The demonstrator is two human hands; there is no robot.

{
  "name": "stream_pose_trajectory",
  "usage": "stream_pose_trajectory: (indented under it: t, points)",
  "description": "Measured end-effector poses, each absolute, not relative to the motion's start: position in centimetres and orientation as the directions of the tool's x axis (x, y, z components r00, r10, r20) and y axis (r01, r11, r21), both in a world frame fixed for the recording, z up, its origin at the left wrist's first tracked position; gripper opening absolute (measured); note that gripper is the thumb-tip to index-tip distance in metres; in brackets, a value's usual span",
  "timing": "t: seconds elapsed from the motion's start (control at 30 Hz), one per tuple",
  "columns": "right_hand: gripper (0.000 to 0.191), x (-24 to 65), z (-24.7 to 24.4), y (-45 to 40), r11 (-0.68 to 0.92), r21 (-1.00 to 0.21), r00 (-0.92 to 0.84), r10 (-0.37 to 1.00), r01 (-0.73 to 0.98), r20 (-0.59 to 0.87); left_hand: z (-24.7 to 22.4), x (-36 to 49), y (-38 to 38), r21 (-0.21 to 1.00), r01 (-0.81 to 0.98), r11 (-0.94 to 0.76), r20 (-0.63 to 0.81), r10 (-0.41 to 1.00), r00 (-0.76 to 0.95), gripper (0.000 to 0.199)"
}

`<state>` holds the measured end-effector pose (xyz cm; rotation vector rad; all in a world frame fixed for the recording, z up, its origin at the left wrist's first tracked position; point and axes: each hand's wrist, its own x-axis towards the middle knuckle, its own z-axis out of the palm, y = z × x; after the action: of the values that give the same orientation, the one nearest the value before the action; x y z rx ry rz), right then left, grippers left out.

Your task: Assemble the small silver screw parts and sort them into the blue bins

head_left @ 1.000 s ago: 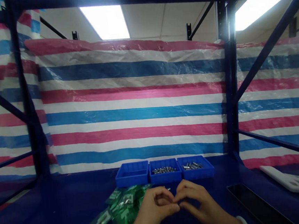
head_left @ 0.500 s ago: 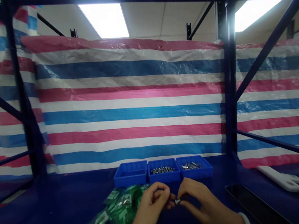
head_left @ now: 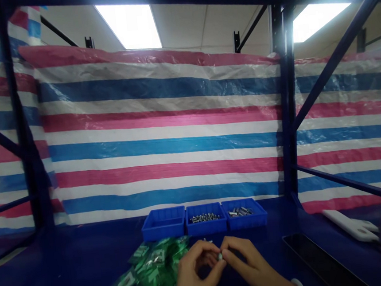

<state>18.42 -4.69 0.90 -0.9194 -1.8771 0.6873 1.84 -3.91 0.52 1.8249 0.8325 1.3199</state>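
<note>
My left hand (head_left: 198,271) and my right hand (head_left: 250,262) meet at their fingertips, just in front of the blue bins. Pinched between them is a small metal part (head_left: 220,256), mostly covered by the fingers. Thumb and index finger of each hand close on it. A bit of metal (head_left: 207,241) also shows just behind my left hand's fingers. To the left of my left hand lies a pile of green plastic packets (head_left: 156,270) with small metal pieces inside.
An empty blue bin (head_left: 164,230), a bin of small screws (head_left: 206,225) and a bin of metal pins (head_left: 247,221) stand in a row behind my hands. On the right lie a black phone (head_left: 320,258) and a white device (head_left: 351,225). Blue rack posts (head_left: 286,108) frame the blue surface.
My hands have come together, with my left fingers now around the small metal part that was at my right fingertips. The whole view has shifted slightly.
</note>
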Motion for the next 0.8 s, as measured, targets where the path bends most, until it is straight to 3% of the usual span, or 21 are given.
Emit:
stream_pose_trajectory:
  t: [0.17, 0.3, 0.4, 0.6, 0.7, 0.8]
  points:
    - [0.041, 17.7, -0.1, -4.0, 0.485, -0.874, -0.503, 0.766, 0.044, 0.4, 2.0, 1.3, -3.5, 0.587, 0.279, -0.76, 0.713, 0.649, 0.265, 0.008]
    - [0.035, 17.8, -1.0, -3.1, 0.431, -0.902, -0.485, 0.791, 0.01, 0.372, 4.3, 1.8, 0.3, 0.463, 0.396, -0.793, 0.743, 0.591, 0.314, 0.016]
    - [0.031, 18.5, -1.3, -2.5, 0.415, -0.908, -0.405, 0.841, 0.058, 0.359, 5.1, 2.5, 4.5, 0.365, 0.544, -0.755, 0.68, 0.615, 0.398, 0.018]
    - [0.022, 19.8, -0.9, -1.3, 0.409, -0.907, -0.233, 0.896, 0.103, 0.378, 3.9, 2.9, 5.2, 0.291, 0.588, -0.755, 0.602, 0.622, 0.501, 0.02]
    - [0.02, 20.2, -0.7, -0.9, 0.434, -0.896, -0.151, 0.895, 0.089, 0.419, 2.6, 2.6, 3.0, 0.109, 0.675, -0.73, 0.411, 0.651, 0.638, 0.013]
    - [0.021, 20.4, -0.8, -0.7, 0.433, -0.897, -0.106, 0.899, 0.086, 0.424, 1.2, 2.6, 2.1, -0.039, 0.752, -0.658, 0.286, 0.714, 0.64, 0.018]
